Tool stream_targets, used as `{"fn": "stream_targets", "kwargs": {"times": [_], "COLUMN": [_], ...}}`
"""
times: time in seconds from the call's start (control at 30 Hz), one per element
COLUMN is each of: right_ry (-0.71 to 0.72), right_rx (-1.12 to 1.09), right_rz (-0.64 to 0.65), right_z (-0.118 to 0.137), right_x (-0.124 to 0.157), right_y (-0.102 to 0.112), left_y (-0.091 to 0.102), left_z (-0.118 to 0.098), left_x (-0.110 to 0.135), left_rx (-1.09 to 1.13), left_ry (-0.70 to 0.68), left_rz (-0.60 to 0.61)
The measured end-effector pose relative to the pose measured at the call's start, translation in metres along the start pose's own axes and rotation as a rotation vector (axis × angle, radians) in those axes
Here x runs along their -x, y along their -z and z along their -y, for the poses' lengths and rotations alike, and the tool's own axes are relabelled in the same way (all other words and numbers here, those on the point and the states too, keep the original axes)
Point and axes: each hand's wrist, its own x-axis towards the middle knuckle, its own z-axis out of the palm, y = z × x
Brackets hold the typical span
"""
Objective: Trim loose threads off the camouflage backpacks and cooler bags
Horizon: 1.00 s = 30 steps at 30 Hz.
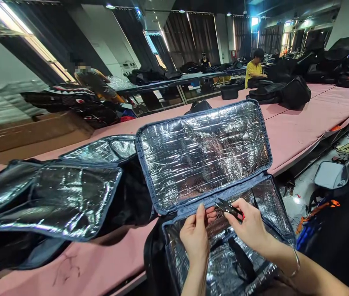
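An insulated bag point(205, 152) with silver foil lining and blue-grey trim stands open in front of me, its lid raised upright. My left hand point(195, 236) pinches the blue-grey edge at the lid's hinge. My right hand point(248, 224) is closed on small black thread snips point(228, 208), whose blades point left at the same hinge edge, close to my left fingers. The bag's foil-lined inside shows below both hands.
More open foil-lined bags point(60, 197) lie to the left on the long pink table point(300, 123). Black bags point(285, 94) are piled farther back. A person in yellow point(254, 70) works at the far end, another person point(95, 84) sits at left. Bags and straps lie on the floor at right.
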Motion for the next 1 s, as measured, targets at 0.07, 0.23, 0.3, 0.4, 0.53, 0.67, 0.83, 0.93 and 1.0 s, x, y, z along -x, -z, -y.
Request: {"fn": "stream_targets", "kwargs": {"times": [0.07,0.23,0.3,0.4,0.53,0.67,0.83,0.93,1.0], "right_ry": [0.014,0.092,0.116,0.104,0.063,0.097,0.154,0.203,0.228], "right_rx": [0.041,0.15,0.132,0.068,0.049,0.011,-0.034,0.09,0.213], "right_rz": [-0.012,-0.017,-0.015,-0.014,-0.016,0.021,-0.125,-0.1,-0.048], "right_z": [-0.001,-0.008,-0.011,-0.012,-0.011,-0.009,-0.025,-0.04,-0.047], "right_x": [0.001,0.0,0.0,0.001,0.0,-0.004,-0.02,-0.037,-0.049], "right_y": [-0.002,-0.007,-0.008,-0.008,-0.007,0.002,0.026,0.039,0.044], "left_y": [0.0,-0.001,-0.001,-0.001,-0.003,-0.004,-0.005,-0.006,-0.005], "left_z": [-0.001,-0.003,-0.003,-0.003,-0.005,-0.008,-0.009,-0.007,-0.007], "left_x": [0.0,0.002,0.002,0.002,0.002,0.002,-0.001,-0.003,-0.003], "left_rx": [0.002,0.007,0.004,0.025,0.038,0.059,0.072,0.073,0.054], "left_ry": [-0.007,0.013,0.011,0.012,0.01,0.029,0.019,0.018,0.013], "left_rz": [0.001,0.005,0.005,0.001,-0.013,-0.025,-0.023,-0.03,-0.04]}}
